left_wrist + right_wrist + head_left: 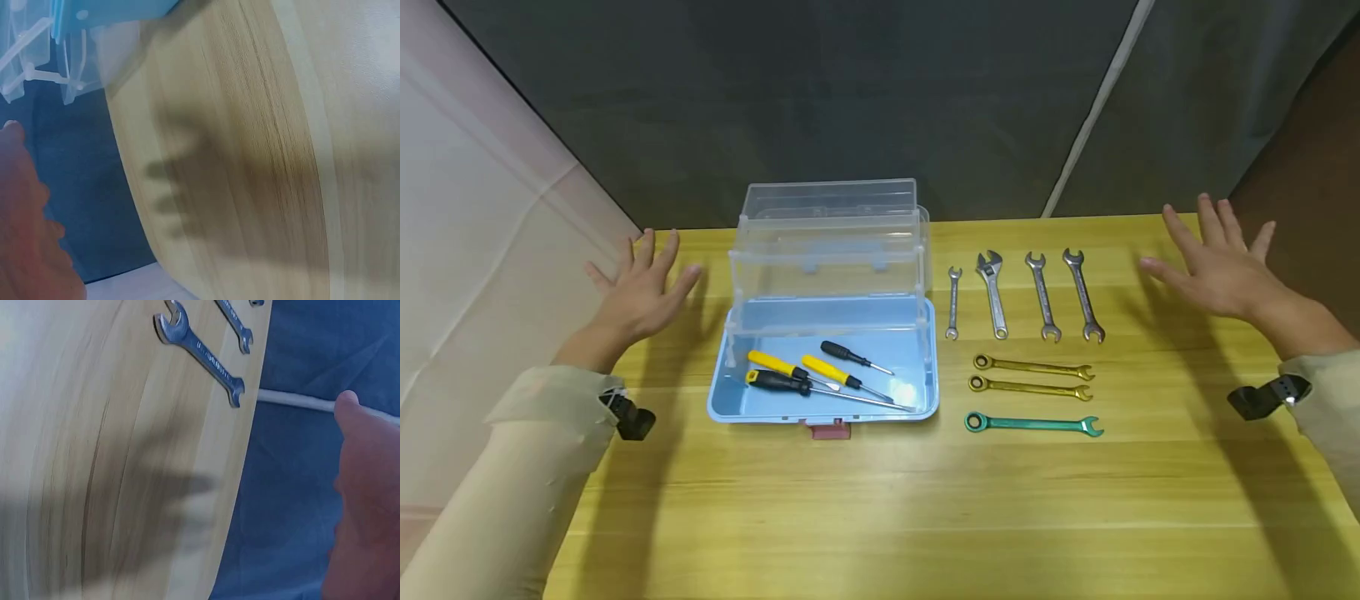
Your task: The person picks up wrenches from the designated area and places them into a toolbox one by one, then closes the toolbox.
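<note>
Two hands (638, 296) (1221, 271) spread, holding nothing; seven wrenches (1033, 424), toolbox (927, 392) with four screwdrivers (778, 381) between.

Nearer the left hand (636, 298): one toolbox (760, 418), four screwdrivers (778, 381), perhaps two clear trays (827, 279). Nearer the right hand (1221, 271): four silver wrenches (1043, 300), two gold wrenches (1030, 387), one green wrench (1033, 424).

i'm not reading any actual words here tbh. some lettering (212, 361) is showing on the bigger silver wrench (207, 356), right wrist view, but it's looking too blurry.
</note>
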Available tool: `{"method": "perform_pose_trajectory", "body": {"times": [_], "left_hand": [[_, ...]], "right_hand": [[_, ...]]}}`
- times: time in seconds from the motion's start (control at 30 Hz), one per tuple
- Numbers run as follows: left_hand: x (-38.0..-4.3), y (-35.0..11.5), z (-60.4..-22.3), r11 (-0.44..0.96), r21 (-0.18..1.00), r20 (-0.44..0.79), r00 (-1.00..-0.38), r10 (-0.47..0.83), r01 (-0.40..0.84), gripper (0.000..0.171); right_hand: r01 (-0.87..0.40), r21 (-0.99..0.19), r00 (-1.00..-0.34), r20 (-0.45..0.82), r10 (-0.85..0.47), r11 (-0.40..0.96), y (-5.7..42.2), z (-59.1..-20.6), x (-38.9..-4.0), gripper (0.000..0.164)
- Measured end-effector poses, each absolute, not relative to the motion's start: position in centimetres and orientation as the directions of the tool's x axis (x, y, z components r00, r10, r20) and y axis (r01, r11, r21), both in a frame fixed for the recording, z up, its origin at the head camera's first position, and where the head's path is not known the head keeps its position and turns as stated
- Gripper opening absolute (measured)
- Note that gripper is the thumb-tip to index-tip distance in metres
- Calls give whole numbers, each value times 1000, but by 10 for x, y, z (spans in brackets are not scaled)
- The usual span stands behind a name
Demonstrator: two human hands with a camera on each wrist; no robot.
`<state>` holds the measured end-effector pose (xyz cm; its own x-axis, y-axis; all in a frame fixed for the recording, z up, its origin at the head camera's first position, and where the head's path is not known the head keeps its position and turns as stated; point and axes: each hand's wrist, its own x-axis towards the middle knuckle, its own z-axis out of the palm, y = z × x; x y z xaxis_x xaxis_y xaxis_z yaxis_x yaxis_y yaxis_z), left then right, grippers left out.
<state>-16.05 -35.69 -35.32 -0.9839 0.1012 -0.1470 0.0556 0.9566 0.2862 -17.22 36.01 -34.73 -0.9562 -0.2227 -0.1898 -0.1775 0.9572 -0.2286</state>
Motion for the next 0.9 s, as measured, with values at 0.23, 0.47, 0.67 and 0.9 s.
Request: {"method": "perform_pose_trajectory", "body": {"times": [0.23,0.47,0.67,0.9], "left_hand": [[-143,-353,-343,958,274,-170,-976,134,84,80],[-117,-340,-334,919,383,-203,-962,181,92,74],[-99,-328,-329,836,544,-216,-951,221,71,70],[-85,-311,-327,717,687,-356,-914,192,-117,67]], "right_hand": [[-231,-234,-955,-131,-266,944,340,-347,-169,85],[-269,-252,-947,-104,-302,930,313,-351,-168,85],[-284,-270,-944,-86,-317,920,294,-356,-171,84],[-219,-310,-960,-102,-262,925,273,-369,-174,83]]}}
